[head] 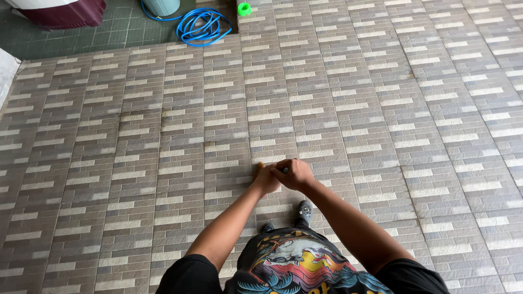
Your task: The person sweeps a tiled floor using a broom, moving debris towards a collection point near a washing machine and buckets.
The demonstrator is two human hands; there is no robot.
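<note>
Both hands meet in front of the person's body, over the tiled floor (pixel 163 163). The left hand (pixel 266 179) and the right hand (pixel 294 173) press against each other, fingers curled shut around a small thing (pixel 285 170) held between them. Only a grey bit of it shows at the right hand's knuckles, and a small orange tip (pixel 261 164) peeks out above the left hand; what the thing is cannot be told. Whether the two bits belong to one object is also unclear.

Below the hands, the person's dark shoes (pixel 304 209) stand on the floor, and a black shirt (pixel 297 267) with a colourful print fills the bottom edge of the view.

The floor is laid in grey and pale brick-pattern tiles. Near its far edge, well apart from the hands, a coiled blue hose (pixel 202 24) lies on darker green tiles, with a small green round object (pixel 244 8) just beside it. A dark red tub (pixel 65 12) sits at the far left corner.
</note>
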